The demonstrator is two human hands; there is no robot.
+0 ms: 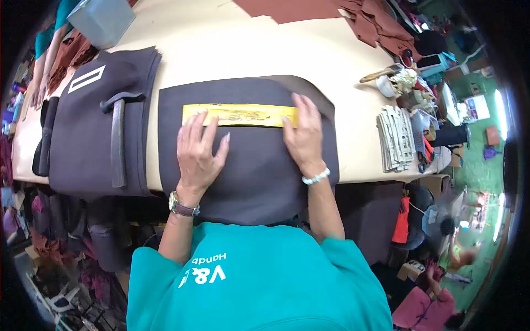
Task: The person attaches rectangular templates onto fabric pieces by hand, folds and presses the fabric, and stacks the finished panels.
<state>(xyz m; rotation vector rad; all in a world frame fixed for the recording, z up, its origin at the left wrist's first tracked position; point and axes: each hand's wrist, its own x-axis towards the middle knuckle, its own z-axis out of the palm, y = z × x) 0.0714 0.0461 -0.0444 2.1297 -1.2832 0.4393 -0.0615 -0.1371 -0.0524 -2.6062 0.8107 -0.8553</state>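
A yellow strip (248, 115) with worn dark marks lies across a dark grey sheet (248, 171) on the cream table. My left hand (200, 146) rests on the strip's left end, its fingers spread and the thumb on the sheet. At the other end, my right hand (303, 132) touches the strip with thumb and fingers apart. The sheet's near edge hangs over the table's front edge, and its far right corner is slightly raised. Neither hand is closed round anything.
A hammer (118, 138) and a white rectangular frame (86, 79) lie on stacked dark sheets (83, 132) at left. Folded pale strips (395, 138) and a brush (381, 74) are at right. A grey bin (102, 21) and a co-worker's arms (49, 60) show at upper left.
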